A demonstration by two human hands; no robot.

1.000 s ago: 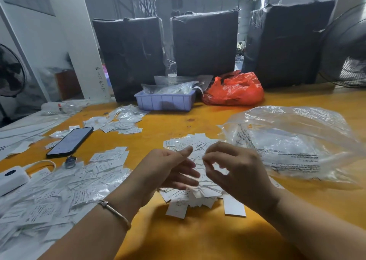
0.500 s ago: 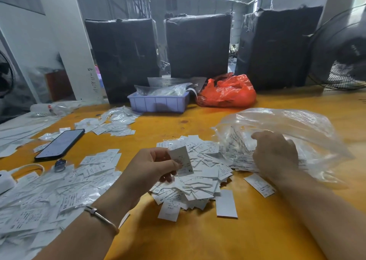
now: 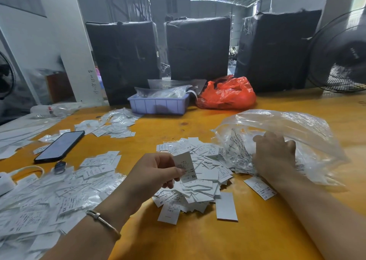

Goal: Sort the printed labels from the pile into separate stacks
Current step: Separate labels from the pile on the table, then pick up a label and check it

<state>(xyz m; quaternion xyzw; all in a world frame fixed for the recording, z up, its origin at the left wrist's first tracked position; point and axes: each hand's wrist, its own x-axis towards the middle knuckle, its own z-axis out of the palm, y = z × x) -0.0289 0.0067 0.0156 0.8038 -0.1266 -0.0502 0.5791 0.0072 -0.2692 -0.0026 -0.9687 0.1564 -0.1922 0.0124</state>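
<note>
Paper XL label [image 3: 185, 166] still pinched by left hand [image 3: 152, 173], right hand [image 3: 275, 156] stays on bag [image 3: 297, 133]

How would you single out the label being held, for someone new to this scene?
On the yellow table, find the middle pile of labels. Just above its near-left edge, the left hand pinches one label. It alone is lifted off the pile, upright, marked XL.

Label-strewn orange table [image 3: 198, 240]

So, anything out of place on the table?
One printed label lies apart from the central pile, under the right hand's wrist. A smartphone sits among the labels. Nothing looks damaged.
</note>
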